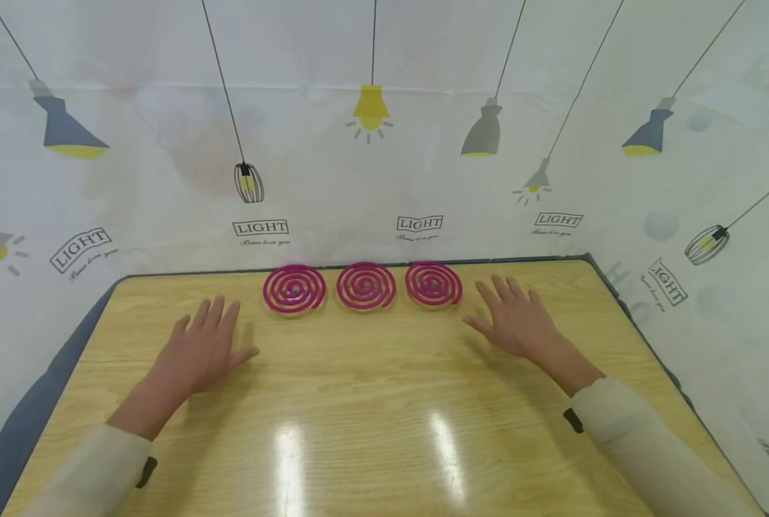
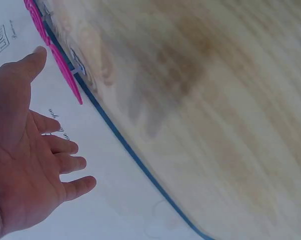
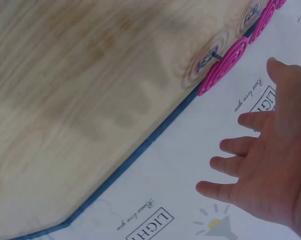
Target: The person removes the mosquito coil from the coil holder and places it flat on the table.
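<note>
Three magenta mosquito coils stand in a row along the table's far edge: a left coil (image 1: 294, 289), a middle coil (image 1: 366, 286) and a right coil (image 1: 433, 284). Small metal stands (image 3: 208, 60) hold them raised off the tabletop. My left hand (image 1: 197, 352) hovers to the left of the row, fingers spread, holding nothing. To the right, my right hand (image 1: 520, 319) is also spread and holds nothing; its fingers are near the right coil but apart from it. Each wrist view shows its palm, the left hand (image 2: 30, 160) and the right hand (image 3: 265, 160), with straight fingers.
A wood-grain table (image 1: 358, 388) with a dark blue edge lies under both hands. White sheeting (image 1: 332, 165) printed with hanging lamps and the word LIGHT surrounds it at the back and sides. Two bright reflections show on the tabletop's near part.
</note>
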Available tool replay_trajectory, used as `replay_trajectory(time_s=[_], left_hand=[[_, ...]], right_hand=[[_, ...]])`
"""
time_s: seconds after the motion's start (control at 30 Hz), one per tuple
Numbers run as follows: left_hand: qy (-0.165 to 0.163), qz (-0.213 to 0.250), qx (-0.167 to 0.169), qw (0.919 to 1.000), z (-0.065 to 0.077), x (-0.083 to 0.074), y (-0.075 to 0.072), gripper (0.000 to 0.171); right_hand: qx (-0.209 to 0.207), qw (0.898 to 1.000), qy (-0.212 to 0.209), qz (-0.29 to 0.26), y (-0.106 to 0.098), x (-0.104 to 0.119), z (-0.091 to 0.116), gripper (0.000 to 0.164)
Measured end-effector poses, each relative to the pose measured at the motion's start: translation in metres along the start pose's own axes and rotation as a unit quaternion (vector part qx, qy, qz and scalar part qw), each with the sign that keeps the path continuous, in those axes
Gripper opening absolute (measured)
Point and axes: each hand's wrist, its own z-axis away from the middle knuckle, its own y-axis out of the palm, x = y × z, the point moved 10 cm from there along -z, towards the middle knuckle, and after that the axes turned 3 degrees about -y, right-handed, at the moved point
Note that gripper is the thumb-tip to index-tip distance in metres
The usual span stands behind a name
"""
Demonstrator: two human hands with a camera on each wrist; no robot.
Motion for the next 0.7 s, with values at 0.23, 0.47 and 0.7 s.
replay_trajectory(time_s=[0.23, 0.47, 0.7], left_hand=[[0.017, -0.016, -0.008, 0.9997, -0.014, -0.007, -0.017, 0.084], [0.027, -0.016, 0.005, 0.9995, -0.035, -0.021, -0.029, 0.085], [0.039, -0.013, 0.002, 0.9992, -0.058, -0.043, -0.032, 0.082]], right_hand=[[-0.005, 1.000, -0.010, 0.009, -0.014, 0.002, -0.008, 0.074], [0.004, 1.000, -0.011, 0.025, -0.028, 0.002, -0.019, 0.075], [0.032, 0.999, -0.006, 0.006, -0.032, -0.004, -0.034, 0.076]])
